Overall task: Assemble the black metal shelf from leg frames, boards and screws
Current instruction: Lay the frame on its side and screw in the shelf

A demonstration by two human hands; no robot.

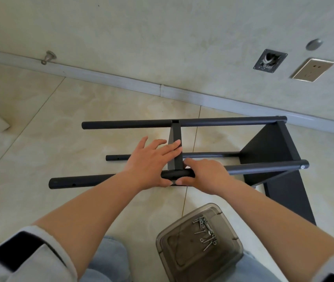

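From the head view, the half-built black metal shelf (184, 157) lies on its side on the tiled floor (40, 123) near the skirting of the wall, with one board (272, 147) already fixed across the right ends of the round legs and a second dark board (290, 196) lying flat on the floor under that end. The near leg tube (80, 181) runs left to right just in front of the person, the far leg tube (125, 124) runs parallel beyond it, and a flat crossbar (174, 147) joins the two. The left hand (152, 161) lies with fingers stretched nearly straight over the crossbar, its thumb tucked under the near tube at the joint. The right hand (204, 173) curls over the same tube just right of the joint, thumb beneath and almost meeting the other thumb, so it seems to grip the tube. Judging by its look, the frame is rigid painted steel, light enough to shift with two hands but awkward and long; the smooth round tubes may roll or slip, so the joint at the crossbar looks the steadiest place to hold, and the free left ends may swing if lifted. Near the person's knee sits a translucent grey plastic container (200, 259), which holds a loose scatter of silver screws (205, 233) in its far right corner.
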